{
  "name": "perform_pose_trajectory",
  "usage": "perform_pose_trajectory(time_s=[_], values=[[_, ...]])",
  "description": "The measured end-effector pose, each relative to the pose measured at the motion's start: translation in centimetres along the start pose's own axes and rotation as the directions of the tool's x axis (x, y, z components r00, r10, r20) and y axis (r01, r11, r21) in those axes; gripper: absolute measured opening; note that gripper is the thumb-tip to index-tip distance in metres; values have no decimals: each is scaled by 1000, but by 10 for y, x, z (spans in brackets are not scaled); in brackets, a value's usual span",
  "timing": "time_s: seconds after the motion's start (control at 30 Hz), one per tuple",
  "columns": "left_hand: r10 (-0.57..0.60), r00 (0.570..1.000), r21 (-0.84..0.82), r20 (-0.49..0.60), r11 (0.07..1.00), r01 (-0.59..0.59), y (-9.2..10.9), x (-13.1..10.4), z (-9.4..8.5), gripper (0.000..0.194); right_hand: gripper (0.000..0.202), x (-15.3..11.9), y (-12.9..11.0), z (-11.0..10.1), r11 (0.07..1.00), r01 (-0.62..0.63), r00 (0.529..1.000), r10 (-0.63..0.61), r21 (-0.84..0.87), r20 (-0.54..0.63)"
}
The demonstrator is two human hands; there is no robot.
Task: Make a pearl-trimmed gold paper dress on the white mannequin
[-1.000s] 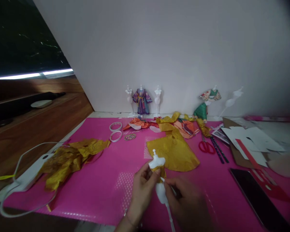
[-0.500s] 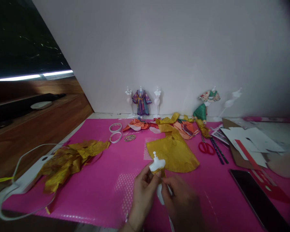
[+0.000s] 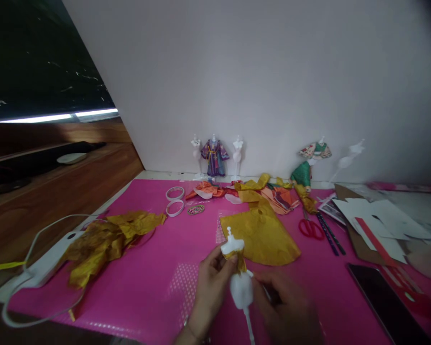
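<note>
My left hand (image 3: 215,275) is closed around the upper body of a small white doll mannequin (image 3: 241,290), held tilted on its thin stand. A strip of gold fabric (image 3: 240,261) wraps the chest, and my left thumb presses on it. To the right of the waist, my right hand (image 3: 285,304) is blurred, its fingertips pinching the end of a narrow white strip (image 3: 250,273). Whether that strip is tape I cannot tell. Behind the mannequin, a wide piece of gold fabric (image 3: 266,239) lies flat on the pink mat (image 3: 140,287).
Crumpled gold cloth (image 3: 118,239) overlaps a white power strip (image 3: 45,268) at left. Tape rolls (image 3: 175,208), red scissors (image 3: 311,229), a phone (image 3: 384,302) and papers (image 3: 377,215) surround the work area. A mannequin in a purple robe (image 3: 215,155) stands by the wall.
My right hand has moved a little right, away from the mannequin's waist, uncovering its hips and stand. My left hand keeps its hold. The view has shifted slightly.
</note>
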State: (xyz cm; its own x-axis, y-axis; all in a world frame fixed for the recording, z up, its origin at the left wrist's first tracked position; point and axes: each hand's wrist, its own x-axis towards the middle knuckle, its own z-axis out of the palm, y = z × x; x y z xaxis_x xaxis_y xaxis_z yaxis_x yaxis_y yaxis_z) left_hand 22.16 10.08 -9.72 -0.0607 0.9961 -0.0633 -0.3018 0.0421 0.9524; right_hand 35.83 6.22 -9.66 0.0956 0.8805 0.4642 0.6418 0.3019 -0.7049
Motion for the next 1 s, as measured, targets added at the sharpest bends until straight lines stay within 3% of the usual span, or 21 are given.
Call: perform_pose_trajectory(time_s=[0.37, 0.57, 0.73, 1.0], values=[[-7, 1000, -25, 22, 1000, 7, 11, -5, 7, 31, 22, 4, 4, 13, 998, 56, 997, -57, 21, 42], [0, 999, -23, 41, 1000, 1, 12, -8, 9, 32, 28, 5, 1, 16, 986, 166, 986, -166, 4, 12], [4, 1000, -3, 22, 1000, -4, 10, -9, 9, 31, 32, 8, -2, 21, 986, 162, 987, -161, -30, 13], [20, 1000, -31, 16, 999, -19, 13, -1, -4, 32, 18, 11, 0, -7, 982, 191, 978, -191, 15, 85]])
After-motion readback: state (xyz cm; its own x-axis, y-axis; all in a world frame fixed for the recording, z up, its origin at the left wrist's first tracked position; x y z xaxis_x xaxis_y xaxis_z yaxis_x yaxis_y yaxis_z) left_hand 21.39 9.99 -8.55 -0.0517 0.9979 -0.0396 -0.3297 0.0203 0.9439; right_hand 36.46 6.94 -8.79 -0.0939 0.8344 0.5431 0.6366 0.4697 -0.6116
